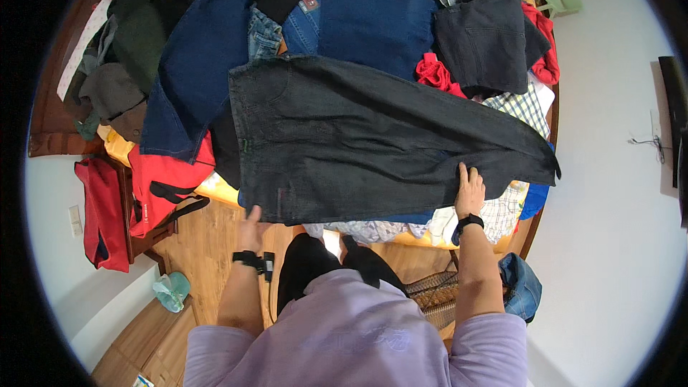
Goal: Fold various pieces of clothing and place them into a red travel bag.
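Observation:
A pair of dark grey denim trousers lies sideways across the heaped clothes, its waistband at the left and the leg ends at the right. My left hand is at the lower corner of the waistband; whether its fingers grip the cloth cannot be told. My right hand rests on the lower edge of a trouser leg, fingers pointing away from me and a little apart. Both wrists wear black bands. Beyond the trousers lie dark blue jeans, and folded black trousers are at the upper right.
Piled clothes cover the bed, with a red bag at its left edge. A wooden chair with red cloth stands further left. Blue jeans hang by a woven seat at lower right. A small bin stands on the floor.

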A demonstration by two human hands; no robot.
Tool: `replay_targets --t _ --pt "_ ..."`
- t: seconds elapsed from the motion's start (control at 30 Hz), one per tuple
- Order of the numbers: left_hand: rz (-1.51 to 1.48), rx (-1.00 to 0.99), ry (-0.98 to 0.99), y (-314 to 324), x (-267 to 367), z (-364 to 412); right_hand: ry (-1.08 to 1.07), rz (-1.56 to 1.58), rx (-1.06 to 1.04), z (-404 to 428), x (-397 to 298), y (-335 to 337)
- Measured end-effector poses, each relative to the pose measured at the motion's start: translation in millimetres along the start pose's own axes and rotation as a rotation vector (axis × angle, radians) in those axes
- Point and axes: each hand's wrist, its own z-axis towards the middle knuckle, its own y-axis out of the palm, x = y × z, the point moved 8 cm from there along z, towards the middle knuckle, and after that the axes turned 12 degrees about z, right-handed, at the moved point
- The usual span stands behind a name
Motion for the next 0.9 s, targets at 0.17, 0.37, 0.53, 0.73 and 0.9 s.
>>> replay_targets --t 0.17,0.37,0.53,0.73,0.9 --pt "0.086 0.016 0.324 33 167 -90 0.016 0.159 0.075 -20 25 -11" --pt "-0.01 0.017 0.44 -7 232 -147 0.059 0.078 0.28 -47 49 -31" --pt "0.127 0.034 0.412 -36 251 -144 0.042 0.184 0.326 -43 84 -28" --pt "0.284 0.078 0.382 -64 231 -129 0.011 0.448 0.168 -70 12 2" --pt "0.201 0.225 0.424 -41 246 -138 0.094 0.499 0.214 -53 -45 6"
